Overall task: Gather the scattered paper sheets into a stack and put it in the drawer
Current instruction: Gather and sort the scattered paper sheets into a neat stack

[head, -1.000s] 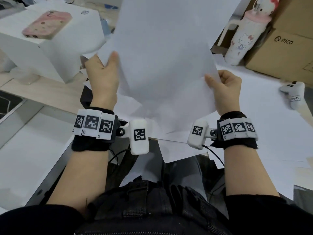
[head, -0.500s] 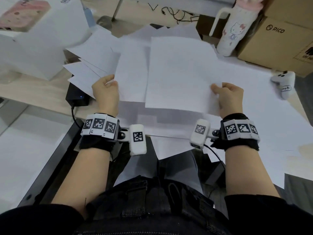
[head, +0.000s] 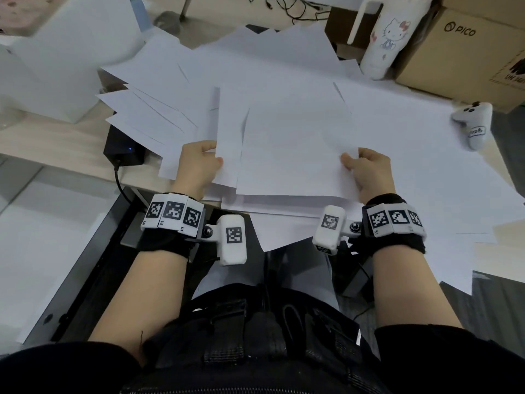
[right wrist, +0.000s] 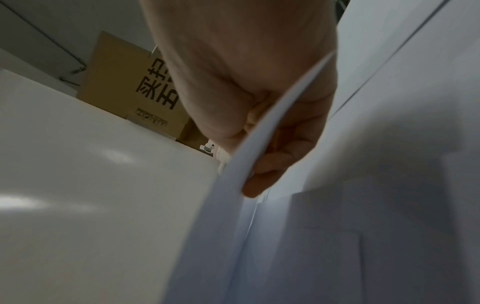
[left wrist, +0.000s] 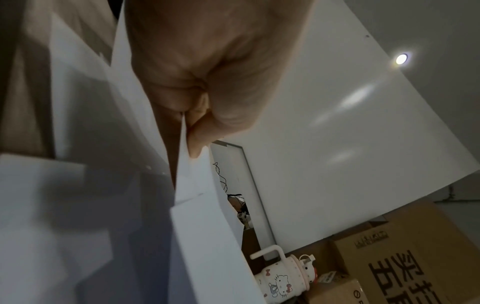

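A: Where do things stand?

B: Both hands are pinching a small bundle of paper sheets (head: pixel 292 143) low over the surface (head: pixel 56 137). The left hand (head: pixel 199 163) nips its left edge, thumb on top and fingers beneath; the left wrist view shows the fingertips (left wrist: pixel 197 142) closed on a thin edge. The right hand (head: pixel 369 172) pinches the right edge the same way.

A: And the rest of the paper?

B: Loose sheets (head: pixel 159 109) fan out toward 10 o'clock, and more spread to 3 o'clock under the white controller (head: pixel 473 123). Some overhang the near edge at 6 o'clock. I cannot see the drawer.

A: What might go wrong?

B: The held sheets are not squared; one sticks out to the left. With only edge pinches, I'd guess a sheet could slide free or the bundle could sag and crease.

A: Anything else?

B: Sweeping toward 3 o'clock could drag the controller along. The overhanging sheets look ready to slip to the floor if nudged. The cartoon-cat bottle (head: pixel 380 38) at 1 o'clock stands close to the paper, so a wide gather might tip it.
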